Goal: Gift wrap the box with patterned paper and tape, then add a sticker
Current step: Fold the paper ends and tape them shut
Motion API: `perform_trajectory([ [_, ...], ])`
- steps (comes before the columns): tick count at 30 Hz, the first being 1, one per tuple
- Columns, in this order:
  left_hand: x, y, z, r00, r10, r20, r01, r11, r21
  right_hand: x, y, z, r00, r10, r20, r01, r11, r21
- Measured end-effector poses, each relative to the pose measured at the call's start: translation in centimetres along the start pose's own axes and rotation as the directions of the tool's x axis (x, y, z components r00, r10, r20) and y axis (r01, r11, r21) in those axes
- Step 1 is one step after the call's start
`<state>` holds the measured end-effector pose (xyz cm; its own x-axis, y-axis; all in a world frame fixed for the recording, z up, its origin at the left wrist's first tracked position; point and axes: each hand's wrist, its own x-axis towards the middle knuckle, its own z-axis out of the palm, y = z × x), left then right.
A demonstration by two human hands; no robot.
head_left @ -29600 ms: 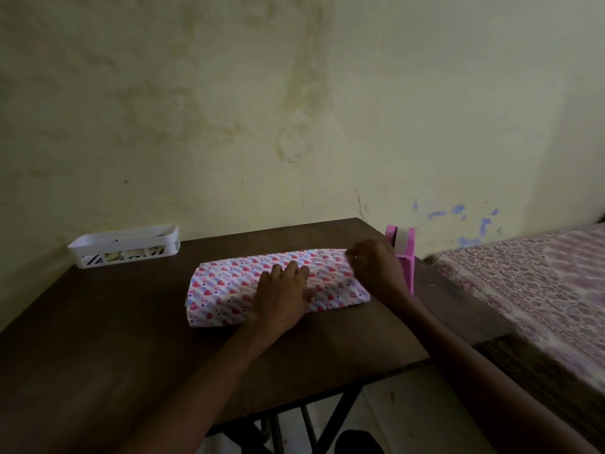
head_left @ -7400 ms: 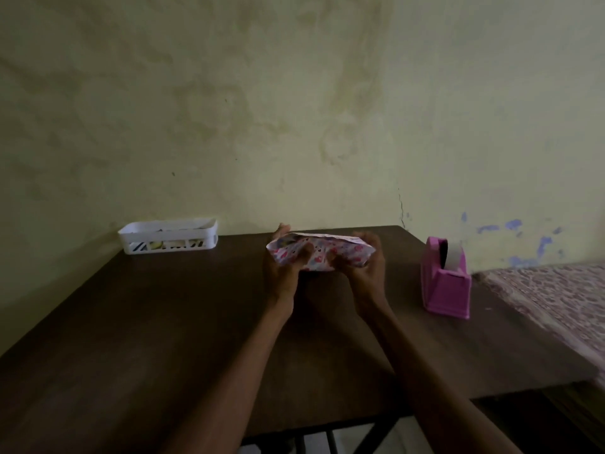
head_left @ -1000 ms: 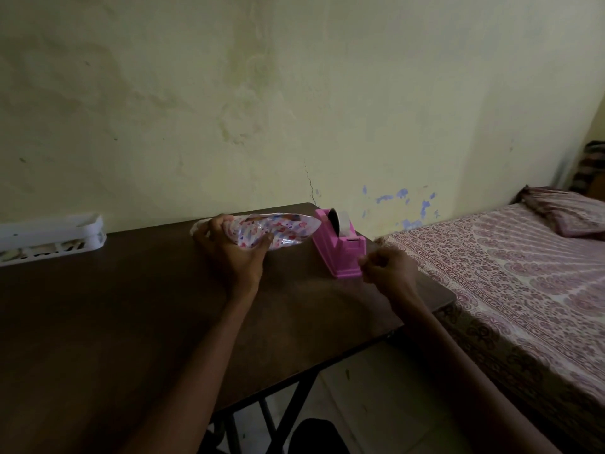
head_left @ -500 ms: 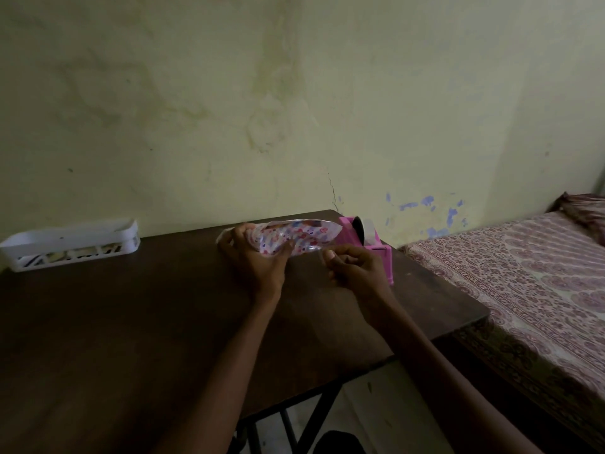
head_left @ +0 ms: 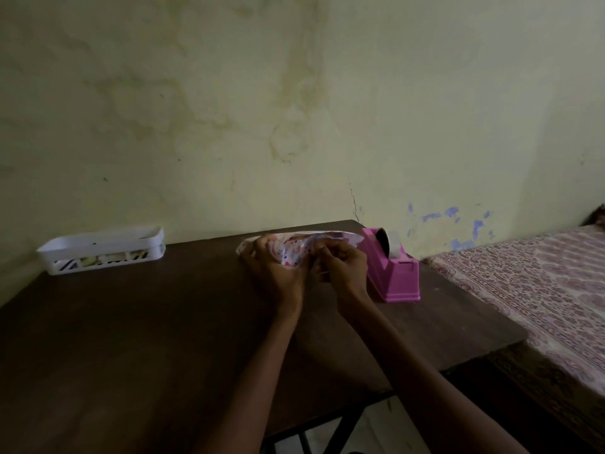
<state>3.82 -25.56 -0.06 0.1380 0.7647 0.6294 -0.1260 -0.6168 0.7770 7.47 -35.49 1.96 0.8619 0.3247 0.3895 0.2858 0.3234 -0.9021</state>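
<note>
The small wrapped box (head_left: pixel 296 252), covered in white paper with little pink and blue shapes, sits between the two hands, close to the far edge of the dark brown wooden tabletop (head_left: pixel 147 339). I cannot tell if it rests on the tabletop or is lifted a bit above it.

The left hand (head_left: pixel 278 273) grips the wrapped box from the near side, with its fingers curled up over the left part of the paper. The right hand (head_left: pixel 345 267) is right beside the left hand. Its fingers are curled too, and they pinch the paper at the near side of the box. I cannot tell if there is a bit of tape under those fingers.

Just to the right of the right hand stands a pink plastic tape holder (head_left: pixel 394 280) with a roll of clear tape (head_left: pixel 391 245) on top. Far to the left of the left hand, by the yellow wall (head_left: pixel 327 109), sits a long white plastic basket (head_left: pixel 98 239) with some small things inside. Far to the right of the right hand is a bed (head_left: pixel 540 290) with a pink and white patterned sheet.
</note>
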Motion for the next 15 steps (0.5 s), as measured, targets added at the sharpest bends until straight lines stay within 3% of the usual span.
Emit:
perform_trajectory([
  [15, -0.3, 0.4, 0.1, 0.999, -0.033, 0.016, 0.033, 0.999, -0.002, -0.6, 1.4, -0.4, 0.999, -0.014, -0.029, 0.013, 0.999, -0.041],
])
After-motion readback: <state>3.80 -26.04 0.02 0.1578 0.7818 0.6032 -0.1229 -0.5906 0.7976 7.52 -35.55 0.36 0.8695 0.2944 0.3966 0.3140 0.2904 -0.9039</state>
